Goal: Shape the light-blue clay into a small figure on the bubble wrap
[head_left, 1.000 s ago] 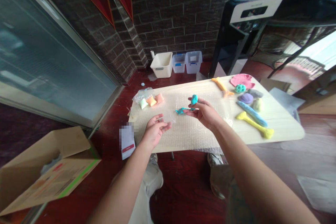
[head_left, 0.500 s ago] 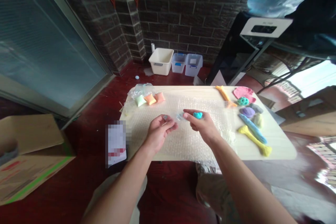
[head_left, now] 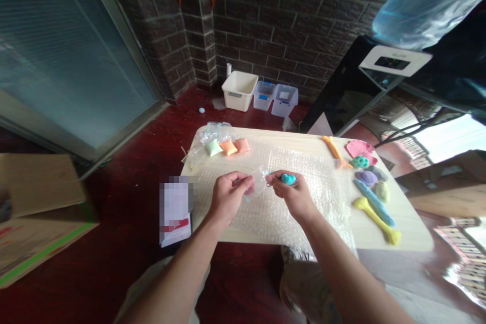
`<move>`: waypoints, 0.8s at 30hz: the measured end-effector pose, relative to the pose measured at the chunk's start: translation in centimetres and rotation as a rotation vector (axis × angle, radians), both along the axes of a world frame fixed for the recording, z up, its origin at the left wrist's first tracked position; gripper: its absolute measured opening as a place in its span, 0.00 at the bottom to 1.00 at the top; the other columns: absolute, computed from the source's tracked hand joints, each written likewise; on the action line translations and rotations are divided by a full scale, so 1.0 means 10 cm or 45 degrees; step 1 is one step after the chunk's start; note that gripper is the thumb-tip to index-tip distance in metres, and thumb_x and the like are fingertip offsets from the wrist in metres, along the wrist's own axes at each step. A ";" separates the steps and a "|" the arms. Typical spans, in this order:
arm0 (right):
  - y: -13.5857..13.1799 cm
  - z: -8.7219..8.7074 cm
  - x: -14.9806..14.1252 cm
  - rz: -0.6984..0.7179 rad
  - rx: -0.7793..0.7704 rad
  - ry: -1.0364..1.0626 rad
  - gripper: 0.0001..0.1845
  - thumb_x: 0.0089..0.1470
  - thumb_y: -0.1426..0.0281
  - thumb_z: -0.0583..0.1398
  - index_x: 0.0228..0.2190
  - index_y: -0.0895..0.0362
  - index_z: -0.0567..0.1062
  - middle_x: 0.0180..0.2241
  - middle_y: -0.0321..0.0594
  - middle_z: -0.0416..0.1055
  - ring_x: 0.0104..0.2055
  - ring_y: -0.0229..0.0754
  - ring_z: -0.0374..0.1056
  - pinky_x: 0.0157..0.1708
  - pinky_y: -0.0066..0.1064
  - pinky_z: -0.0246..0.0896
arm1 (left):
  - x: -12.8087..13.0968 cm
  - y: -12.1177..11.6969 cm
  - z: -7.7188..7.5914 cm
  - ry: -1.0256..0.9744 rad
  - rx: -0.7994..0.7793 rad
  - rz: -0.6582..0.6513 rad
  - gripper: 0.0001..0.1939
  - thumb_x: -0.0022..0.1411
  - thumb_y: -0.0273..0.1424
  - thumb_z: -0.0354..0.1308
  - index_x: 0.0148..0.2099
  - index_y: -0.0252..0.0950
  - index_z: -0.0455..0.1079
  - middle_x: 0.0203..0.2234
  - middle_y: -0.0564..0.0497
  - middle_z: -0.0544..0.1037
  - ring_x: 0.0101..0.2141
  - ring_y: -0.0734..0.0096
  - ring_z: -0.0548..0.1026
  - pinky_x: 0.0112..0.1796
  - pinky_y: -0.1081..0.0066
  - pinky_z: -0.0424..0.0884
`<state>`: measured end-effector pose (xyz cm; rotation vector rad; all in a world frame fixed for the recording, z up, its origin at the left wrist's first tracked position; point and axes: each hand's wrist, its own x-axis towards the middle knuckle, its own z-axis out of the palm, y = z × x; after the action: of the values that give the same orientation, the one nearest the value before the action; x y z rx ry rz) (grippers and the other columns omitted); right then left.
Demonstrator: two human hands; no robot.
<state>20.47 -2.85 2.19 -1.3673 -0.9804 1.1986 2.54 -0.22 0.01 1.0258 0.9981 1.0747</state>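
1. Pinching clear film point(head_left: 260, 181): left hand point(head_left: 232, 191) at one side, right hand point(head_left: 290, 190) at other.
2. Teal clay point(head_left: 288, 179) tucked in right hand's curled fingers.
3. Bubble wrap point(head_left: 275, 220) below both; three packets point(head_left: 228, 148) beyond left hand.

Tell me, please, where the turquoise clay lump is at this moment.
In the head view, the turquoise clay lump is in the right hand, over the bubble wrap and just right of the clear plastic film.
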 end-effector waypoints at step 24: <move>0.01 0.01 0.10 0.211 -0.059 -0.284 0.18 0.51 0.56 0.71 0.30 0.60 0.82 0.23 0.36 0.70 0.24 0.35 0.58 0.24 0.30 0.50 | 0.02 0.00 0.04 -0.071 -0.252 -0.420 0.19 0.58 0.45 0.70 0.40 0.34 0.75 0.34 0.49 0.79 0.27 0.69 0.79 0.28 0.69 0.73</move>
<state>21.48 -2.80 2.28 -1.5032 -1.2499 1.2145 2.73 -0.24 0.41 0.9528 0.8366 0.7150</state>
